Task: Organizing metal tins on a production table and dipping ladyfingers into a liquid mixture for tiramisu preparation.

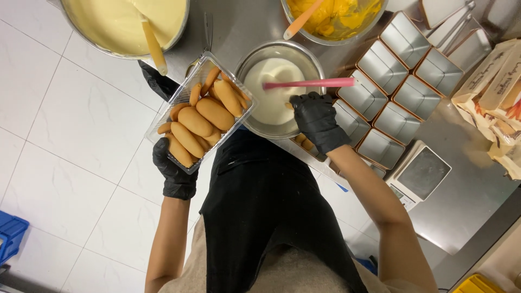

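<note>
Biscuit tray (pixel 202 111): clear plastic, gripped by left hand (pixel 172 169), fingers clamped on edge; tilted, biscuits could slide out. Right hand (pixel 317 120) pinches biscuit over white-liquid bowl (pixel 279 89).

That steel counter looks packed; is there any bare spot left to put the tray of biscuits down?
Bare steel counter shows right of the scale, below the paper packages. A smaller gap lies between the cream pot and the white bowl. Around the loaf tins it is crowded.
</note>
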